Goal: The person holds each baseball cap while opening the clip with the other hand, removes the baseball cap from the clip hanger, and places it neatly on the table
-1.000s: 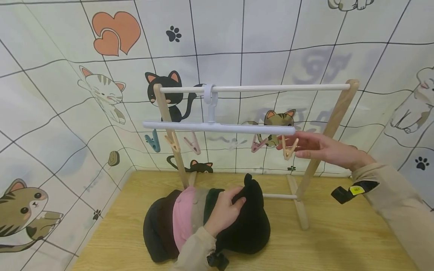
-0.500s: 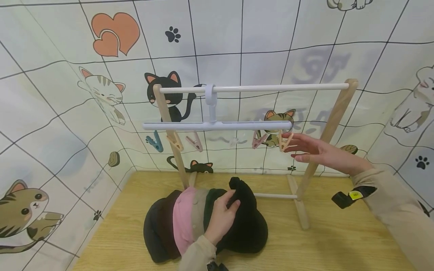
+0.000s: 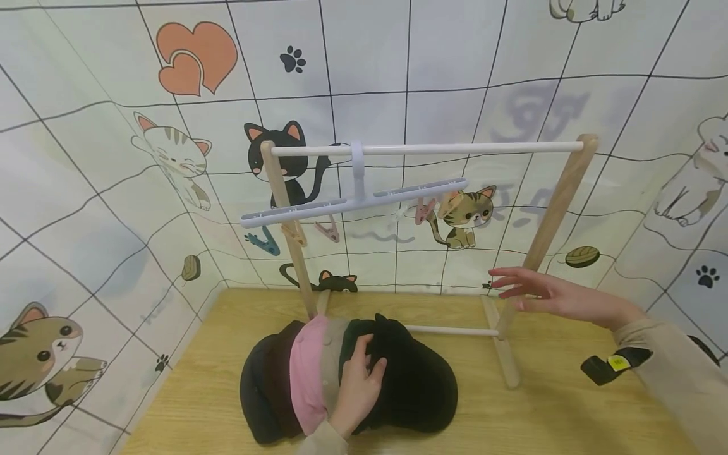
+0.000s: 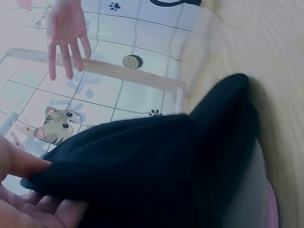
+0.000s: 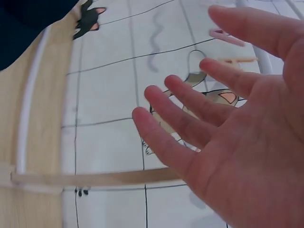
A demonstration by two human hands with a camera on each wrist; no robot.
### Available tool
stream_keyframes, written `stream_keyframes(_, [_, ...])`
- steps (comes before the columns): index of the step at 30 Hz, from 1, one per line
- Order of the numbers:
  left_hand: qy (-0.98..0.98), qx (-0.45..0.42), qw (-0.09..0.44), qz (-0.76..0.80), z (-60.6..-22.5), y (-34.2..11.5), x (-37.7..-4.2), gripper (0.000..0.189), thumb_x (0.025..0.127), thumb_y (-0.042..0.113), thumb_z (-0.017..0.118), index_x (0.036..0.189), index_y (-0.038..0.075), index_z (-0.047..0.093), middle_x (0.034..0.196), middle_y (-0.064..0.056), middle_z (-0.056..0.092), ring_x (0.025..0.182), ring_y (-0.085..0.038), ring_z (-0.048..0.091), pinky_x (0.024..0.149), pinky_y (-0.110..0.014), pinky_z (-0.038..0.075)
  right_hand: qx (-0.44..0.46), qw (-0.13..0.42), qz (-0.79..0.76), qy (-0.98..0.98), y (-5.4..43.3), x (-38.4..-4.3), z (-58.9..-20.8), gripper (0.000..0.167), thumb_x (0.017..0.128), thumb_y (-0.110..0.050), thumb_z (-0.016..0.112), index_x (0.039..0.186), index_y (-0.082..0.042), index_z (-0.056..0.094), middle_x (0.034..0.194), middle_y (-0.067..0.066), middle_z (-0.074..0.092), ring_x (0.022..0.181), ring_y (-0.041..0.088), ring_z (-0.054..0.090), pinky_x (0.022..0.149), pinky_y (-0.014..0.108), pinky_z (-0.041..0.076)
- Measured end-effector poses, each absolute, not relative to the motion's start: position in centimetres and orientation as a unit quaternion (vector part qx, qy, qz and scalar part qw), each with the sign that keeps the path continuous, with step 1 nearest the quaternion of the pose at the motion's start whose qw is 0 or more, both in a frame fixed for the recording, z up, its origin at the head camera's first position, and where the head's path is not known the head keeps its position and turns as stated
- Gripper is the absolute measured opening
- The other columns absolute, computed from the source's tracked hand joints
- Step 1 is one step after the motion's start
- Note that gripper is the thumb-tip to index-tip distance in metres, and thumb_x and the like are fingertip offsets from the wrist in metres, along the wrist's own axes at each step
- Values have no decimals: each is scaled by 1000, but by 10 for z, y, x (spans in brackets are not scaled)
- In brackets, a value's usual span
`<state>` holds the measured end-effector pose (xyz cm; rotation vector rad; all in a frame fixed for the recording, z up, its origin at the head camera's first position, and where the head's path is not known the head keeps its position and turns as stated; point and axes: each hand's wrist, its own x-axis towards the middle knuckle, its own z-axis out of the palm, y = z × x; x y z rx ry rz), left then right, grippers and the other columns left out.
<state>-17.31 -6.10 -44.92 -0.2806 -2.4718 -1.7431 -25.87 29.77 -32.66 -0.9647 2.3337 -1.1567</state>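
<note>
A row of nested baseball caps lies on the table, with a black cap (image 3: 423, 385) outermost on the right and a pink cap (image 3: 307, 373) and a beige cap (image 3: 332, 373) among those behind it. My left hand (image 3: 357, 393) pinches the black cap's edge between thumb and fingers, plain in the left wrist view. Held out right of the caps, my right hand (image 3: 548, 296) has its fingers spread and nothing in them. Up and left of it, a pale lilac hanger (image 3: 359, 201) hangs tilted, its clips below, including a blue clip (image 3: 264, 241) and a pink clip (image 3: 423, 211).
The hanger hooks over the white top rail (image 3: 483, 150) of a drying rack with wooden legs (image 3: 560, 196). The rack stands on the wooden table (image 3: 569, 392) behind the caps. Close behind is a wall covering (image 3: 443, 57) printed with cats and grid lines.
My right hand has left the hanger's right-end clip and moved down and right. The hanger has swung, its right end now higher. My left hand and the black cap's edge have shifted left and down.
</note>
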Motion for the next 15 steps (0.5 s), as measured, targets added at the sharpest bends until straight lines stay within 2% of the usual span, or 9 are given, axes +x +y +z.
stream_keyframes(1, [-817, -92, 47, -567, -450, -63, -172, 46, 94, 4, 58, 135, -4, 41, 58, -5, 52, 48, -10, 49, 48, -23, 43, -344, 180, -402, 830, 300, -256, -330, 59, 100, -10, 50, 152, -9, 23, 145, 9, 37, 125, 11, 46, 89, 35, 47])
stream_keyframes(4, [-818, -104, 43, -564, -452, -68, -167, 47, 94, 6, 59, 135, -3, 39, 57, 2, 49, 44, -4, 47, 45, -20, 40, -341, 169, -372, 847, 304, -249, -338, 59, 100, -13, 52, 151, -7, 24, 144, 14, 38, 121, 6, 46, 88, 33, 48])
stream_keyframes(7, [-824, -114, 36, -553, -452, -76, -166, 46, 94, 7, 60, 134, -2, 39, 55, 7, 43, 41, -1, 39, 43, -19, 36, -333, 126, -309, 882, 304, -241, -344, 57, 98, -18, 57, 147, -5, 31, 140, 21, 42, 119, 18, 51, 88, 42, 49])
stream_keyframes(11, [-825, -144, 33, -545, -444, -90, -167, 38, 94, 5, 59, 128, -2, 43, 62, 2, 55, 45, -6, 50, 47, -21, 45, -338, 44, -196, 920, 303, -235, -347, 55, 93, -19, 65, 139, 1, 42, 130, 24, 50, 108, 39, 56, 80, 51, 49])
stream_keyframes(13, [-823, -162, 48, -542, -437, -100, -168, 31, 94, 3, 58, 122, -3, 46, 68, -2, 60, 51, -11, 57, 51, -23, 49, -343, 11, -156, 926, 303, -233, -350, 55, 90, -17, 68, 135, 3, 45, 125, 24, 51, 103, 37, 59, 76, 47, 51])
stream_keyframes(15, [-826, -183, 87, -526, -430, -110, -171, 23, 92, -3, 59, 114, -3, 51, 71, -5, 62, 55, -13, 61, 53, -24, 51, -348, -13, -133, 928, 303, -232, -352, 55, 88, -13, 70, 133, 5, 46, 122, 23, 52, 99, 35, 60, 74, 47, 51])
